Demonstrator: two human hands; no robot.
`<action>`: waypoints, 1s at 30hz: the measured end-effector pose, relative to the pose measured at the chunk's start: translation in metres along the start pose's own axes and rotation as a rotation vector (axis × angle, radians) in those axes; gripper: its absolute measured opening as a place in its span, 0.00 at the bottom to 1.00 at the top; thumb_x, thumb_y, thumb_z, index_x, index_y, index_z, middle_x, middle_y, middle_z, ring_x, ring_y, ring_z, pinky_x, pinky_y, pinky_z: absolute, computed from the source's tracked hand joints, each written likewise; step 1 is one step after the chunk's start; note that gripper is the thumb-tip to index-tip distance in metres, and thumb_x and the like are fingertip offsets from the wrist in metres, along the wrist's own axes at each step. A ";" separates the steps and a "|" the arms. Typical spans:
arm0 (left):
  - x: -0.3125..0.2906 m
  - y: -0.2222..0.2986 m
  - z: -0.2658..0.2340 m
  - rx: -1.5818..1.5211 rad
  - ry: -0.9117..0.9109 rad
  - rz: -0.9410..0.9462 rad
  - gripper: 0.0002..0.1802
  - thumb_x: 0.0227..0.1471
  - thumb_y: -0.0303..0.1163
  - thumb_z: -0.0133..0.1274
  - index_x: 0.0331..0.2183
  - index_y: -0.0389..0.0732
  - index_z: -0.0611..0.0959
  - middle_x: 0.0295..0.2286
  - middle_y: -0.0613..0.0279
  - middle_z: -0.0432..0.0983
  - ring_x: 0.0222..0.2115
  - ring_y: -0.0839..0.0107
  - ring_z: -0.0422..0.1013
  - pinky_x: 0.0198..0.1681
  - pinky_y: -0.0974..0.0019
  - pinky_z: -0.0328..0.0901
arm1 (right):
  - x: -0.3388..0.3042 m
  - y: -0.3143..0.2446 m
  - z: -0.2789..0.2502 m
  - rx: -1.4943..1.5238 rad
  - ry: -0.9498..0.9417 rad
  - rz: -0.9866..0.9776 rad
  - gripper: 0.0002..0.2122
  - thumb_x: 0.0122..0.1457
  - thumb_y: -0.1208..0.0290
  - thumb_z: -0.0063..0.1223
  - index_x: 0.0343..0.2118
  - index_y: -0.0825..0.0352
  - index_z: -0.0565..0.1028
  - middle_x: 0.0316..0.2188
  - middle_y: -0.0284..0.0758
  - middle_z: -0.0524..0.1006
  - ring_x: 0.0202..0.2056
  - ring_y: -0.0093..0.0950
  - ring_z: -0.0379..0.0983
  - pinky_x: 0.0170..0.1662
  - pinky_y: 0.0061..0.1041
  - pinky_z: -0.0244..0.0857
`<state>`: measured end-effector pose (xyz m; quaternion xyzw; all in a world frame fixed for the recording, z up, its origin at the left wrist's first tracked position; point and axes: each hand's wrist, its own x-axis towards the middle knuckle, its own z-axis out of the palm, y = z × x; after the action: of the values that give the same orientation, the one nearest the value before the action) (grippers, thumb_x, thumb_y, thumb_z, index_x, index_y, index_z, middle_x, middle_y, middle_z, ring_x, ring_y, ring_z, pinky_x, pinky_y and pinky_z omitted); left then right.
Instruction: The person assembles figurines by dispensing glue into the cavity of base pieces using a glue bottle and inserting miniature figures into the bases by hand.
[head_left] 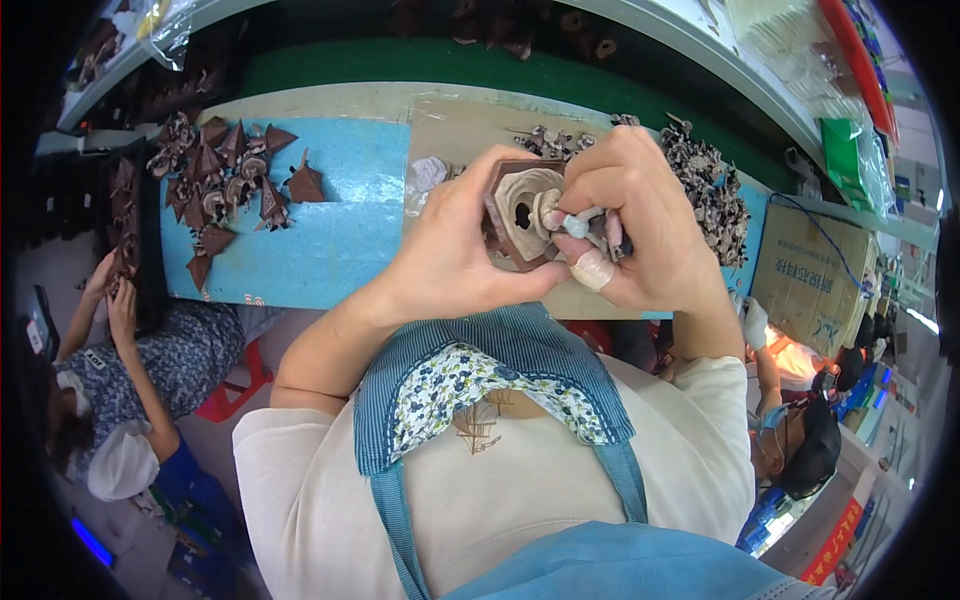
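Note:
My left hand [435, 245] is wrapped round a brown six-sided hollow piece [493, 215], with its beige inside and a dark hole facing up. At the right side of that hollow, my right hand [645, 205] pinches a small grey-blue and beige figurine part [576, 225]. The small part overlaps the rim; whether it is fixed there I cannot tell. Tape [592, 269] is wound round one right-hand digit. Both hands are above the worktable, close to my chest. Beyond them lie several small dark and pale parts [545, 140], partly hidden by my fingers.
Brown pointed pieces [205, 165] are heaped on the blue mat [355, 255] at left. A pile of small dark-and-pale parts [705, 180] lies at right. Crumpled white paper [430, 174] is near my left hand. A cardboard box [810, 270] stands right. Co-workers sit on both sides.

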<state>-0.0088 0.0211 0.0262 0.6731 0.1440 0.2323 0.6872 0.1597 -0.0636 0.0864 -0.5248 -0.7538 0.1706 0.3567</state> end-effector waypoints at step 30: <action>-0.001 -0.019 -0.007 -0.803 -0.348 -0.406 0.33 0.37 0.28 0.62 0.46 0.31 0.67 0.37 0.60 0.69 0.37 0.76 0.67 0.41 0.73 0.64 | 0.013 0.016 -0.014 0.180 -0.269 -0.048 0.17 0.38 0.86 0.53 0.36 0.69 0.72 0.36 0.38 0.72 0.41 0.38 0.66 0.43 0.35 0.63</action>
<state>-0.0110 0.0263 0.0071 0.3416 0.0543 0.0145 0.9382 0.1781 -0.0469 0.0910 -0.4451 -0.7887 0.2974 0.3022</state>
